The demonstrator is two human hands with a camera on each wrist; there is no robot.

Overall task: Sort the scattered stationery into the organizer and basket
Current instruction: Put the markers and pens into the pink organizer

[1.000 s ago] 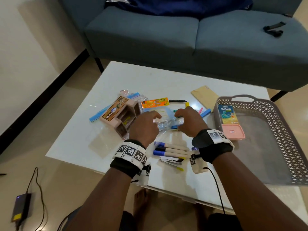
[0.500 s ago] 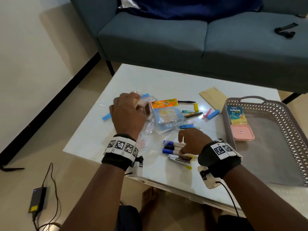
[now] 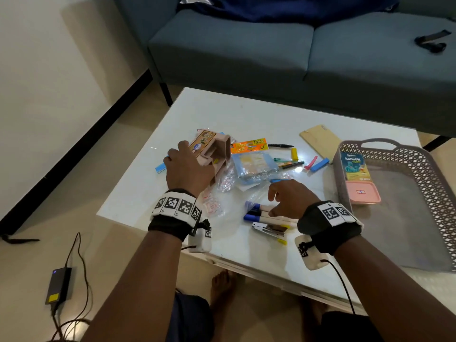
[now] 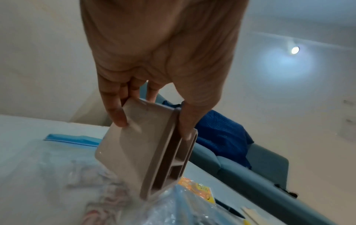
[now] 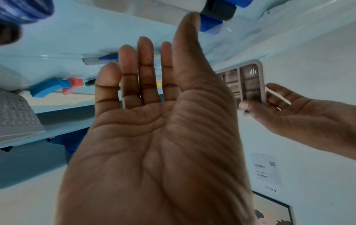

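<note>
Left wrist view: the left hand (image 4: 154, 60) grips the pink organizer (image 4: 146, 153), fingers and thumb clamped across its upper end, raised and tilted over the worktop (image 3: 246, 114). Right hand (image 3: 288, 198) is released, hovering above the markers (image 3: 261, 213). Risk: the organizer's low end snags the plastic bags (image 3: 225, 178). Its long axis slopes downward, compartment openings facing right.

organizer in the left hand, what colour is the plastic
Pale pinkish beige organizer, gripped by the left hand; the left wrist view shows it best.

left hand (image 3: 188, 169) has lifted organizer (image 3: 214, 154); right hand (image 3: 288, 198) drawn back, opened
</note>
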